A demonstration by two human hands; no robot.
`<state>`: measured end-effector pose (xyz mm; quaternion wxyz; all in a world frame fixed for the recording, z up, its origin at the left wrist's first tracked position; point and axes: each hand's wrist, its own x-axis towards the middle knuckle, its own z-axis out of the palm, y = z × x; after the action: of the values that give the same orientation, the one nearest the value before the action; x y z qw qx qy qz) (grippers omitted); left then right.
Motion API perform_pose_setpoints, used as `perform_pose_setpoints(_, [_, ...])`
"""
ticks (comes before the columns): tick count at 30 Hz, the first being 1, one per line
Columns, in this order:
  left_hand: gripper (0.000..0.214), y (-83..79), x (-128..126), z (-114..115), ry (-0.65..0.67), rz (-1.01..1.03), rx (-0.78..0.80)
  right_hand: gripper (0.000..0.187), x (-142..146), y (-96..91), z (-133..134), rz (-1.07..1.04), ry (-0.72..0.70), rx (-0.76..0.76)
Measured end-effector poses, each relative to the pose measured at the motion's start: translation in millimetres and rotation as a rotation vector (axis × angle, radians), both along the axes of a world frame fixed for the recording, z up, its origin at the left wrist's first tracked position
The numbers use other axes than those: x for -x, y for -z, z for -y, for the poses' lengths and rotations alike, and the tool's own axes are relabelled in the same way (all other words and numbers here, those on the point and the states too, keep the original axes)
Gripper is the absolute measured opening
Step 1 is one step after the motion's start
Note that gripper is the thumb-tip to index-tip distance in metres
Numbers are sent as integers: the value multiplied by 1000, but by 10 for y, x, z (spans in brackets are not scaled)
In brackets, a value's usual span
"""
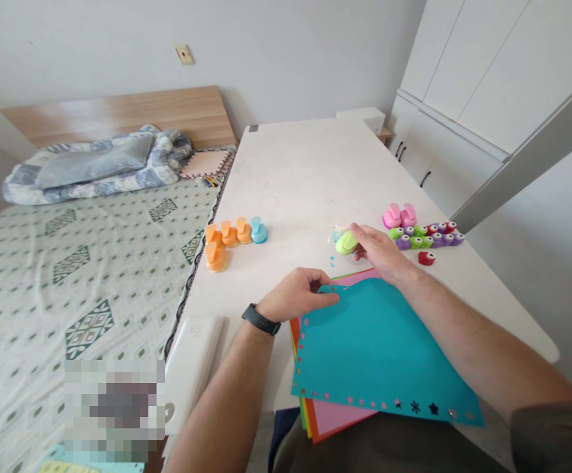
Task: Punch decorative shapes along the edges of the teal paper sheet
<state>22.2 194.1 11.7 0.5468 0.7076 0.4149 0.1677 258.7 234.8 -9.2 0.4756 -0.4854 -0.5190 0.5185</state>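
Note:
My right hand grips a light green craft punch just above the table, past the far edge of the paper. My left hand pinches the far left corner of a teal sheet of paper between thumb and fingers. Small punched shapes run along the sheet's left and near edges, including stars and a snowflake-like figure. Beneath it lie other coloured sheets, among them a pink sheet. Tiny punched-out paper bits are scattered beside the green punch.
Orange punches and a blue punch stand on the left of the white table. Right of my hand are pink punches, rows of small punches and a red one. A white case lies near-left, beside the bed.

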Motion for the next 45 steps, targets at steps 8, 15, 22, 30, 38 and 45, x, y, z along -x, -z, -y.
perform_pose_setpoints(8, [34, -11, -9, 15, -16, -30, -46, 54, 26, 30, 22, -8, -22, 23])
perform_pose_setpoints(15, [33, -10, 1, 27, 2, -33, -58, 52, 31, 34, 29, -43, -22, 59])
perform_pose_setpoints(22, [29, -22, 58, 33, 41, -4, -43, 55, 56, 29, 28, -75, -8, 56])
perform_pose_setpoints(30, [34, -75, 78, 41, 28, 3, -6, 53, 12, -53, 26, -70, 5, -26])
perform_pose_setpoints(38, [32, -70, 89, 51, 48, 11, 24, 53, -67, -84, -34, -54, 125, -91])
perform_pose_setpoints(45, [36, -63, 114, 27, 97, -7, 50, 50, -55, -67, -52, -128, 126, -67])
